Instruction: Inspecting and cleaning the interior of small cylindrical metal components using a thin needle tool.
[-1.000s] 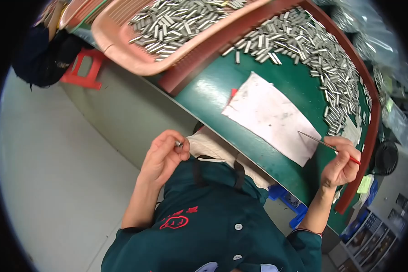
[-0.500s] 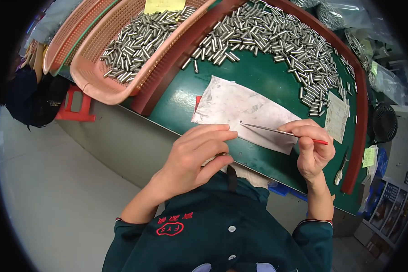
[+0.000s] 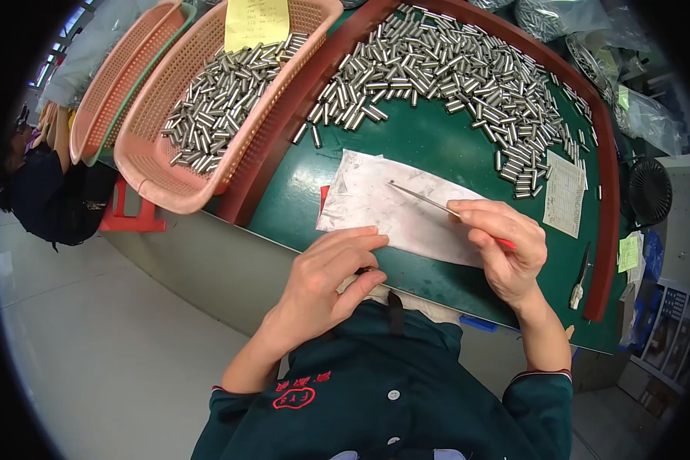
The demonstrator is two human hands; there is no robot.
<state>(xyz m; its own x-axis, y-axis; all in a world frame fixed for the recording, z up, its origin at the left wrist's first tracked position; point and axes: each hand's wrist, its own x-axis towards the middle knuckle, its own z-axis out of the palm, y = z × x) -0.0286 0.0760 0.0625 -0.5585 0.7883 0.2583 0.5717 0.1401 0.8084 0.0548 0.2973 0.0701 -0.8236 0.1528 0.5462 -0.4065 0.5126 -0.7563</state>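
My right hand [image 3: 506, 245] pinches a slim, pointed metal tool [image 3: 425, 201] with a red rear end; whether it has one leg or two does not show. Its tip reaches a tiny dark speck on a smudged white cloth [image 3: 360, 192] spread over the green table. My left hand [image 3: 333, 272] is curled at the table's front edge, its fingertips by the cloth's near edge. Something small and dark shows between that thumb and the bent fingers, mostly hidden. Beyond the cloth lies a large heap of short shiny metal pins [image 3: 452, 69].
Dark red rails [image 3: 607, 230] border the table. At left, a pink basket [image 3: 149, 172] holds more pins and a yellow note [image 3: 257, 23]. A paper slip [image 3: 564, 195], a pointed tool with a white handle [image 3: 577, 295] and a black fan [image 3: 650, 192] are at right. Another person sits far left.
The view has shifted slightly. My right hand and the pointed tool have moved a little left and farther over the cloth. My left hand keeps its curled pose.
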